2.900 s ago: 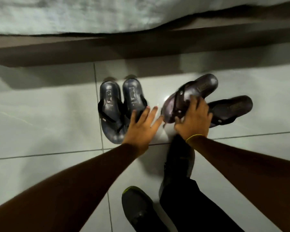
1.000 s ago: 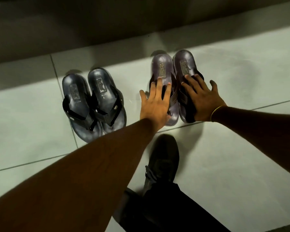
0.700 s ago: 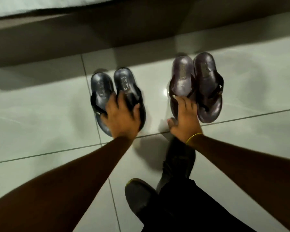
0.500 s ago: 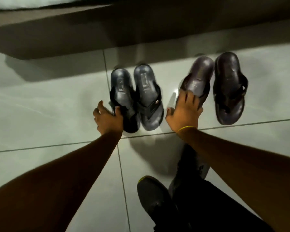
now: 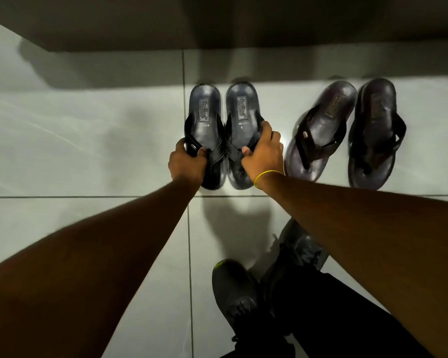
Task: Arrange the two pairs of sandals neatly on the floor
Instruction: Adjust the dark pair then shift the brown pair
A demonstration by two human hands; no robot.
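Both grips closed on glossy black rubber sandal pair (image 5: pixel 221 130), left hand (image 5: pixel 188 165) on outer strap, right hand (image 5: pixel 263 153) on inner, long axes parallel; skewed brown leather sandal (image 5: pixel 318 130) just beside right hand.

Floor (image 5: pixel 88 140): large glossy pale-grey tiles, thin dark grout lines (image 5: pixel 187 228) crossing near centre. Dark ledge or furniture base (image 5: pixel 217 21) along the floor's far edge, casting a broad shadow band onto the tiles. Bright glare patch mid-floor, dim elsewhere.

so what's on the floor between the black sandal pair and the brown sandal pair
Head view: only bare pale tiled floor between the black sandal pair and the brown sandal pair; the right hand overlaps its near end.
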